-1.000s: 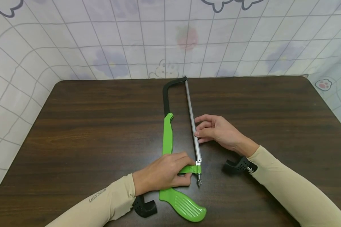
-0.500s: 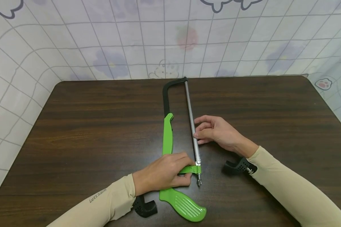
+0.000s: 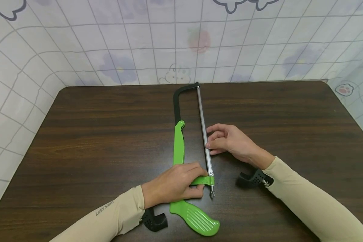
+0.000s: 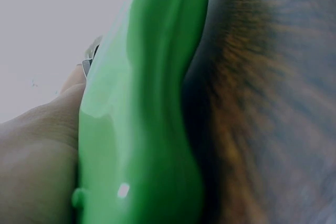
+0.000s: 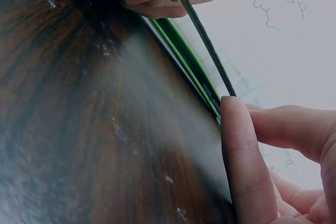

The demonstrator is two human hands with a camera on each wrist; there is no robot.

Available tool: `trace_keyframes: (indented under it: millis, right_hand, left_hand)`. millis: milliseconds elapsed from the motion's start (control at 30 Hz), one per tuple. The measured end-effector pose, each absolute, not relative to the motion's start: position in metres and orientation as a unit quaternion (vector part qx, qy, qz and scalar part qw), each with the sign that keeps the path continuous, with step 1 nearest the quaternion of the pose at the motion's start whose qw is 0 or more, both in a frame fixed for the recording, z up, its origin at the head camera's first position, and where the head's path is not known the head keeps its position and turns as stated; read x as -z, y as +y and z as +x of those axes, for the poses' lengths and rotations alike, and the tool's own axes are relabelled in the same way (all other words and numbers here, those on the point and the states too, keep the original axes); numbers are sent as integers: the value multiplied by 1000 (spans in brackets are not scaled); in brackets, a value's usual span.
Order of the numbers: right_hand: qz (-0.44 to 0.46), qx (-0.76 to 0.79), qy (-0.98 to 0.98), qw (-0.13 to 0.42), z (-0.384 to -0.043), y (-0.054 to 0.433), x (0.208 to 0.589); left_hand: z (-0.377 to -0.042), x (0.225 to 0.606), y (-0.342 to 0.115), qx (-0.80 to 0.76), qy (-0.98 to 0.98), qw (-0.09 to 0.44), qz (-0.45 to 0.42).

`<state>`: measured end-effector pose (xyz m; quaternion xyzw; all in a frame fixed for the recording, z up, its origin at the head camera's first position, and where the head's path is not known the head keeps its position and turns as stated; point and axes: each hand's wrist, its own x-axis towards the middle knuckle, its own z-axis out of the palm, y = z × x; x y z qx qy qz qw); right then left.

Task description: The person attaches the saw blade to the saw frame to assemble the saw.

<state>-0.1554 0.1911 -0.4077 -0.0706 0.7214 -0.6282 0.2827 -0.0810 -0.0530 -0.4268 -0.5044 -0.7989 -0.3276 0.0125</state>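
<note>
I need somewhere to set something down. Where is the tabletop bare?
Bare tabletop lies left of the hacksaw, beyond the left sleeve, and right of the hacksaw, beyond the right grip and right sleeve. Crowded: centre front, around the left grip.

Hacksaw (image 3: pixel 178 144): lies on the table (image 3: pixel 87 141), running lengthwise away from the person.
Blade (image 3: pixel 201 116): right of the frame's spine, apart from it along its length.
Front arm (image 3: pixel 184 88): at the far end, beside the table's back edge, joining spine to blade.
Handle (image 3: pixel 197 218): at the near end, angling rightward toward the person.
Tension screw (image 3: pixel 212 191): just before the blade's near end, behind and right of the handle.
Left hand (image 3: pixel 175 183): across the spine, behind the handle, fingers around the near bracket (image 3: pixel 206 180).
Right hand (image 3: pixel 234 143): right of the blade, fingertips on its nearer half.
Cloth backdrop (image 3: pixel 169 37): behind the table and along both sides.
</note>
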Motion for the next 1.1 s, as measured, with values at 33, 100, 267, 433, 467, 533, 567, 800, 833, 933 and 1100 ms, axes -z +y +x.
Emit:
trace_keyframes:
  millis: [33, 100, 267, 433, 467, 533, 567, 800, 833, 933, 1100]
  right_hand:
    - [-71, 628, 722, 282, -155, 191, 408]
    - [-71, 626, 723, 282, -155, 191, 408]
    - [-77, 618, 731, 279, -155, 192, 408]
    - [-80, 617, 735, 271, -155, 191, 408]
    - [-79, 616, 735, 271, -155, 191, 408]
    - [-78, 617, 735, 271, -155, 191, 408]
    - [-77, 616, 735, 272, -155, 191, 408]
    - [-75, 610, 742, 269, -153, 190, 405]
    - [-75, 608, 744, 268, -153, 190, 405]
    - [-73, 603, 749, 265, -152, 189, 405]
    - [-71, 597, 756, 259, -151, 188, 406]
  left_hand:
    - [-81, 427, -53, 329, -799, 11, -504]
    - [-81, 426, -53, 329, -800, 7, -502]
    - [-81, 427, -53, 332, -800, 3, -499]
    - [-82, 427, -52, 332, -797, 14, -504]
    - [-82, 427, -52, 334, -796, 15, -505]
    - [-82, 427, -52, 335, -795, 16, -505]
    - [-82, 427, -52, 334, -795, 18, -506]
    - [-81, 426, -52, 329, -797, 21, -506]
    - [-81, 426, -52, 329, -797, 22, -506]
    - [-81, 427, -52, 327, -797, 25, -508]
    - [-81, 426, -52, 330, -797, 23, -505]
